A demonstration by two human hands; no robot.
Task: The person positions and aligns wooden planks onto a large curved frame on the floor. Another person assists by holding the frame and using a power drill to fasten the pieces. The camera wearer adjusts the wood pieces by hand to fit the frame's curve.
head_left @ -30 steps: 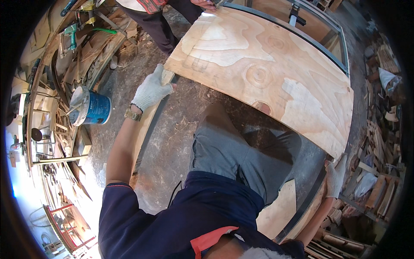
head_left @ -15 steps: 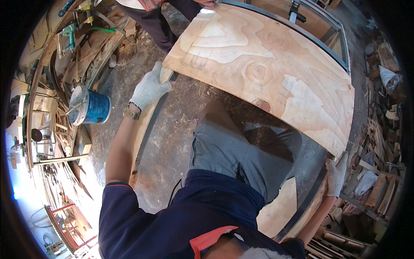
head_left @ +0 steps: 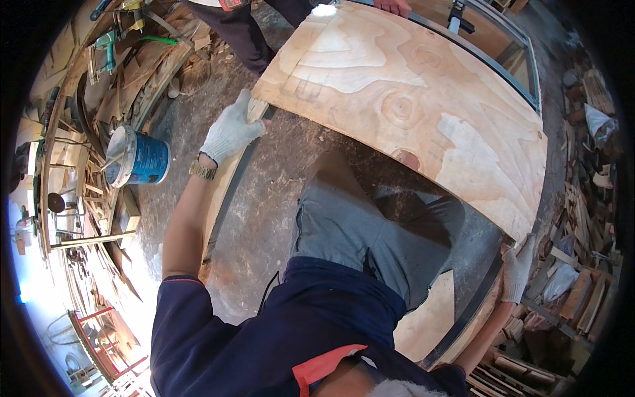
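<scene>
A large plywood sheet (head_left: 370, 92) with wavy grain lies across the far part of a frame with wooden side rails. My left hand (head_left: 231, 129), in a white knit glove, is closed around the left wooden rail (head_left: 221, 188) at the sheet's near left corner. My right hand (head_left: 518, 268), gloved too, grips the right wooden rail (head_left: 477, 316) just below the sheet's near right corner. My legs stand between the two rails. A co-worker's bare hand (head_left: 393, 6) rests at the sheet's far edge.
A blue bucket (head_left: 151, 159) stands on the floor left of my left arm. Wood scraps and a green power tool (head_left: 106, 49) crowd the left side. Offcuts (head_left: 585, 291) pile up at right. Beyond the sheet is a metal-edged frame (head_left: 529, 73) with a clamp-like fitting (head_left: 456, 16).
The co-worker's hand has moved right along the far edge of the sheet. The plywood appears shifted very slightly to the right. Both my hands have stayed almost in place.
</scene>
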